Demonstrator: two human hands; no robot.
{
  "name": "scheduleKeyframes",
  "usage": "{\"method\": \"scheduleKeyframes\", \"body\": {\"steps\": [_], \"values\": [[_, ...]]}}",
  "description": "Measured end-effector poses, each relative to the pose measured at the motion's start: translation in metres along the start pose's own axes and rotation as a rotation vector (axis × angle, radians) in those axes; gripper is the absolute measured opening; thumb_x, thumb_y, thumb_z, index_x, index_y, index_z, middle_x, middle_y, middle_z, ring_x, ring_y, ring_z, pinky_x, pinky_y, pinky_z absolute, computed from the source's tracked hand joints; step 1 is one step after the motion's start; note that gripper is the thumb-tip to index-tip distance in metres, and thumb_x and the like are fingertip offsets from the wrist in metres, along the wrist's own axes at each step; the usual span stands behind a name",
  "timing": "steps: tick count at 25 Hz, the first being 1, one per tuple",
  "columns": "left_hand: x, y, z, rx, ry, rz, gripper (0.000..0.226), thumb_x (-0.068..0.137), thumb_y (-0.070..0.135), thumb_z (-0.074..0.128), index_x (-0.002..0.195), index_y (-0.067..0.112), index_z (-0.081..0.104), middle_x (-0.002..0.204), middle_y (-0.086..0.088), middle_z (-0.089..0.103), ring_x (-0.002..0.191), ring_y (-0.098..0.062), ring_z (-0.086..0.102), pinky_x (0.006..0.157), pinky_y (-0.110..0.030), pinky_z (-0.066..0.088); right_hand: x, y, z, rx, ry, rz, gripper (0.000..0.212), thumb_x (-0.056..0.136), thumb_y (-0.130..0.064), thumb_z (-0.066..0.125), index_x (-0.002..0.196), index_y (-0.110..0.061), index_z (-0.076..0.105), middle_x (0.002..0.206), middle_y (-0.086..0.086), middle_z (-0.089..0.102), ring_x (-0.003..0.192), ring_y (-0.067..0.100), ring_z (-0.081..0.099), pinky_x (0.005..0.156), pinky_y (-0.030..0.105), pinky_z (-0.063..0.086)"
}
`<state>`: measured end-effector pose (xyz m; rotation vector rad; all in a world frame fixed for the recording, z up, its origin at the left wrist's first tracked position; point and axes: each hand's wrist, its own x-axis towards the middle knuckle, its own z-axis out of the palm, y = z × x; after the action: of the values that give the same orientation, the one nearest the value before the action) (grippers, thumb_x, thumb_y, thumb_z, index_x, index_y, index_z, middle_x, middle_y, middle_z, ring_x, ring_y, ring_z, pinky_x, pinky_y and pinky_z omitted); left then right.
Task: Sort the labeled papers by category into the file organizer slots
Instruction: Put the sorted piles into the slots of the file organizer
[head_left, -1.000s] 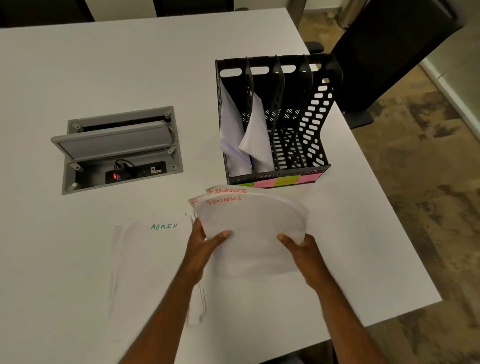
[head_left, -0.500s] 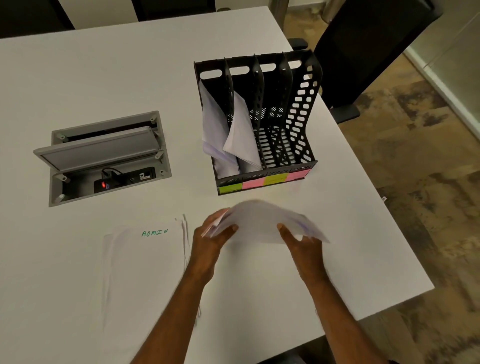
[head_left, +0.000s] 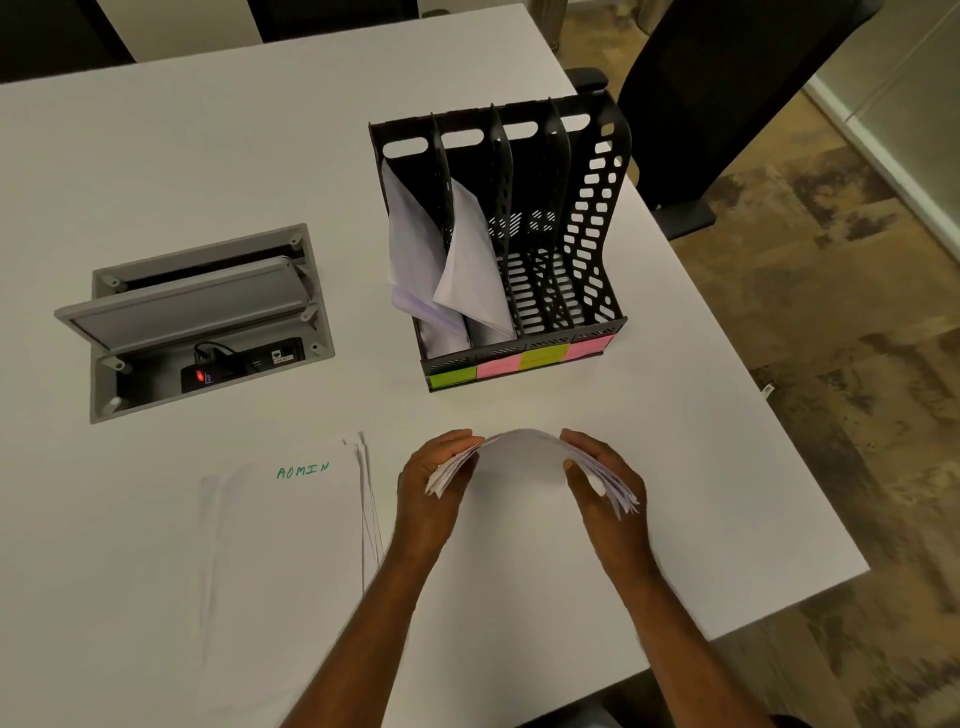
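My left hand (head_left: 431, 486) and my right hand (head_left: 605, 486) grip the two side edges of a stack of white papers (head_left: 522, 452), which stands on edge and bows upward between them just in front of the organizer. The black file organizer (head_left: 597, 218) stands beyond my hands, its front strip carrying green, pink, yellow and pink sticky labels (head_left: 519, 361). Its two left slots hold white sheets (head_left: 447, 260); the two right slots show none. A second pile of papers marked ADMIN (head_left: 291, 530) lies flat on the table, left of my left hand.
The white table (head_left: 208, 156) has an open grey cable box (head_left: 197, 322) at the left with a device showing a red light. A black chair (head_left: 727, 93) stands past the table's right edge. The table's front right corner is close to my right arm.
The stack that lay flat in my hands with FINANCE showing has been tipped up on edge and bowed. My hands now squeeze its sides, slightly nearer to me.
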<state>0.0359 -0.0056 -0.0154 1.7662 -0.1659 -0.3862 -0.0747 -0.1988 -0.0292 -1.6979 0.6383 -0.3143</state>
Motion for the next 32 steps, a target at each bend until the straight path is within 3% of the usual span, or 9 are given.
{"method": "scheduleKeyframes", "body": {"steps": [3,6,8,12,17,20,25,29,32], "values": [[0.000,0.000,0.007,-0.014,-0.020,-0.137,0.029,0.093,0.003,0.067,0.111,0.025,0.071,0.107,0.002,0.075,0.095,-0.005,0.070,0.083,-0.008,0.054,0.003,0.008,0.002,0.004,0.002,0.010,0.032,0.093,0.022,0.048,0.123,0.015,0.057,0.113,0.019,0.071,0.096,-0.010,0.066,0.084,0.011,0.053],[0.002,-0.004,0.010,-0.019,0.007,-0.145,0.032,0.094,0.008,0.067,0.100,0.039,0.069,0.086,0.029,0.074,0.084,0.004,0.070,0.071,-0.004,0.050,0.004,0.008,0.001,-0.029,0.065,-0.026,0.029,0.094,0.009,0.058,0.116,-0.007,0.067,0.107,-0.014,0.074,0.100,0.000,0.068,0.088,0.019,0.056],[-0.002,-0.008,0.012,-0.040,-0.005,-0.121,0.025,0.094,0.004,0.065,0.108,0.024,0.071,0.095,0.021,0.076,0.092,0.004,0.070,0.077,-0.007,0.052,0.004,0.008,0.001,-0.034,0.057,-0.010,0.029,0.095,0.000,0.062,0.117,-0.018,0.068,0.109,-0.013,0.072,0.102,0.002,0.067,0.089,0.018,0.054],[-0.006,-0.017,0.019,-0.074,-0.044,-0.199,0.023,0.100,0.006,0.057,0.120,0.015,0.065,0.115,-0.007,0.071,0.100,-0.005,0.069,0.090,-0.021,0.057,0.009,0.016,0.000,0.056,0.018,0.021,0.037,0.089,0.012,0.063,0.122,-0.003,0.057,0.114,0.000,0.068,0.104,0.002,0.065,0.087,0.024,0.057],[0.008,-0.008,0.021,-0.192,0.024,-0.387,0.021,0.099,0.021,0.061,0.103,0.041,0.064,0.103,0.017,0.070,0.092,0.002,0.067,0.067,-0.009,0.053,0.015,0.016,-0.007,0.115,-0.040,0.097,0.045,0.085,-0.008,0.076,0.125,-0.020,0.060,0.113,-0.019,0.069,0.109,0.008,0.064,0.079,0.015,0.055],[0.015,0.000,0.022,-0.242,0.031,-0.431,0.024,0.098,0.019,0.062,0.107,0.041,0.059,0.109,0.013,0.068,0.101,-0.006,0.063,0.082,-0.024,0.050,0.021,0.010,-0.011,0.160,0.028,0.278,0.035,0.075,-0.025,0.087,0.106,-0.027,0.071,0.100,-0.015,0.076,0.097,0.010,0.071,0.072,0.011,0.054],[0.047,0.024,0.024,-0.325,-0.008,-0.365,0.019,0.098,0.017,0.063,0.107,0.032,0.071,0.106,0.009,0.078,0.100,-0.013,0.073,0.088,-0.030,0.058,0.047,-0.020,-0.022,0.022,-0.047,0.175,0.025,0.087,-0.017,0.077,0.091,-0.042,0.074,0.085,-0.032,0.072,0.090,0.002,0.072,0.068,0.006,0.051],[0.086,0.041,0.028,-0.118,0.101,-0.194,0.024,0.100,0.013,0.060,0.112,0.028,0.073,0.107,0.017,0.075,0.102,-0.006,0.069,0.088,-0.014,0.052,0.081,-0.059,-0.024,-0.102,0.241,-0.065,0.024,0.096,-0.011,0.064,0.114,-0.026,0.066,0.099,-0.034,0.063,0.106,-0.001,0.065,0.081,-0.003,0.041],[0.106,0.043,0.026,0.242,0.164,-0.038,0.030,0.097,0.005,0.061,0.125,0.015,0.067,0.120,0.005,0.067,0.118,-0.017,0.061,0.091,-0.002,0.038,0.115,-0.090,-0.021,-0.090,0.541,-0.251,0.035,0.096,-0.006,0.062,0.125,-0.023,0.055,0.103,-0.042,0.053,0.109,-0.030,0.046,0.085,-0.009,0.032]]}}
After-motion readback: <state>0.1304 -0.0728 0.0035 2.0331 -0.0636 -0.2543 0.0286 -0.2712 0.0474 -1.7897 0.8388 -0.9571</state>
